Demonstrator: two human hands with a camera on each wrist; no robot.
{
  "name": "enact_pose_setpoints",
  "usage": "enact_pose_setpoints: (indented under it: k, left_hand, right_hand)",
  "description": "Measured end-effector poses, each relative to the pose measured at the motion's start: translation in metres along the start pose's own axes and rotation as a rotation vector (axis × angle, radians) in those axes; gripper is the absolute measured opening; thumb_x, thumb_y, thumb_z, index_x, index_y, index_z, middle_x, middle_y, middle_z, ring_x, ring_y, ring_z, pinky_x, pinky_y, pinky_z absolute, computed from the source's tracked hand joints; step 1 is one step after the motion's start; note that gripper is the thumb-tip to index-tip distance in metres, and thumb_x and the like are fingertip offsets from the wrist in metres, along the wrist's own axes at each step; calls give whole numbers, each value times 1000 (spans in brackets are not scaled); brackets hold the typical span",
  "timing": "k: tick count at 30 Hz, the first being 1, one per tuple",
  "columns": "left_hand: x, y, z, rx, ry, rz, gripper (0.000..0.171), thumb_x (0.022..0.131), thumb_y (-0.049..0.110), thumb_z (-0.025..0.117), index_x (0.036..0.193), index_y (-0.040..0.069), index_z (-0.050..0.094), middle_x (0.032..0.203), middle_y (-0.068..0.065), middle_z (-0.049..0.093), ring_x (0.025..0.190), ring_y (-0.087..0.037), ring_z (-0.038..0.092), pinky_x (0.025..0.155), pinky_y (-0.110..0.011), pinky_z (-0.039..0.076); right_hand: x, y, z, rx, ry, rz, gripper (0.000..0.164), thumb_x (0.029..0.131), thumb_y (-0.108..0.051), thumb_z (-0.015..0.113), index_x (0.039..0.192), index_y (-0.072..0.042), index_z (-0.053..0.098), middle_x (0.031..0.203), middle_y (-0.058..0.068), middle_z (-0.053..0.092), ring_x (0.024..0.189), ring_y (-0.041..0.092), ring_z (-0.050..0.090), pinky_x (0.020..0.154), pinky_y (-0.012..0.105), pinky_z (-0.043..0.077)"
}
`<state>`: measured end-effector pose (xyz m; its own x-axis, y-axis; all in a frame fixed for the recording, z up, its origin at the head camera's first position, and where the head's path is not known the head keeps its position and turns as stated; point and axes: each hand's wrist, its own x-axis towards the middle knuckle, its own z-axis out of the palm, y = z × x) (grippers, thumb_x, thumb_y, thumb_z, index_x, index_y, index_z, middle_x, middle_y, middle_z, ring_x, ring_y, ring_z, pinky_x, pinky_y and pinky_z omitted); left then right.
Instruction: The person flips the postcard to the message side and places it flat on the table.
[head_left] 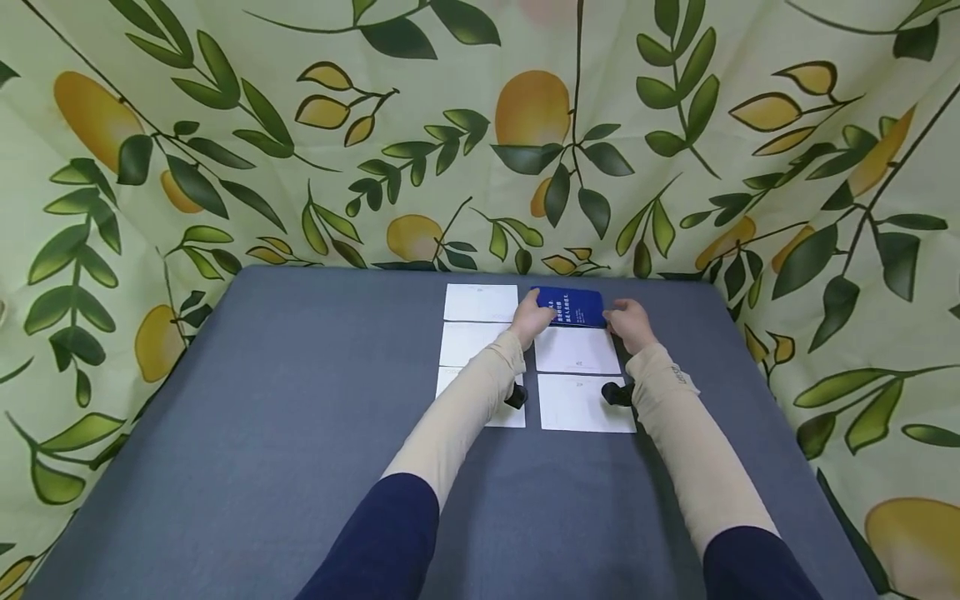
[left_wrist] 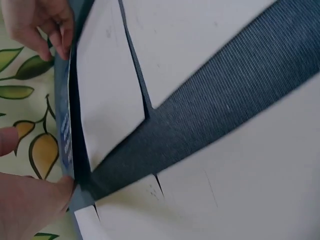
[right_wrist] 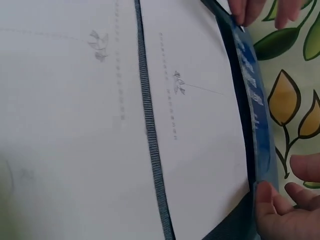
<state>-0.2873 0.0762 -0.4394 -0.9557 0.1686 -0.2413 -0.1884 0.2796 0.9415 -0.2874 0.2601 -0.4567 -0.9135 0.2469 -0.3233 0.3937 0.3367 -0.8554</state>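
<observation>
A blue card (head_left: 576, 306) printed with white lettering lies at the top of the right-hand column of white cards, near the table's far edge. My left hand (head_left: 531, 318) pinches its left end, and my right hand (head_left: 632, 325) pinches the opposite end. In the right wrist view the card (right_wrist: 256, 112) shows nearly edge-on between both hands. Just nearer to me is a white card (head_left: 577, 350) with faint print. Below that lies another white card (head_left: 573, 403), partly overlapped by the black wrist camera (head_left: 617, 393).
Left of these runs a second column, with a top white card (head_left: 480, 302), a middle one (head_left: 468, 343) and a bottom one (head_left: 452, 379), the lower two partly behind my left arm. Grey-blue cloth covers the table (head_left: 300, 433). A leaf-and-fruit patterned curtain (head_left: 450, 167) hangs behind it.
</observation>
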Motion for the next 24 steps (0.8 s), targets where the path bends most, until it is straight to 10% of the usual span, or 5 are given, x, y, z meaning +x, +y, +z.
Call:
enact_pose_setpoints:
  k: [10,17,24]
  left_hand:
    - [-6,6,4,-109,171,2,47,91,13,54,136,3,43,142,-16,44,131,-30,42,106,-39,38]
    - [-11,-2,-2,-164,296,82,36,84,2,62,120,0,60,120,-15,63,113,-25,60,91,-28,50]
    - [-14,-9,-9,-181,358,191,26,80,-1,65,105,3,70,103,-13,71,95,-23,67,76,-20,53]
  right_hand:
    - [-14,-1,4,34,153,-27,50,95,-10,44,144,-2,31,142,22,40,131,34,40,108,43,35]
    - [16,29,7,-18,223,-108,46,94,-16,53,139,-14,44,133,17,52,122,30,49,100,43,42]
    - [25,50,6,69,286,-195,31,93,-22,56,124,-20,61,122,7,59,107,17,55,85,24,48]
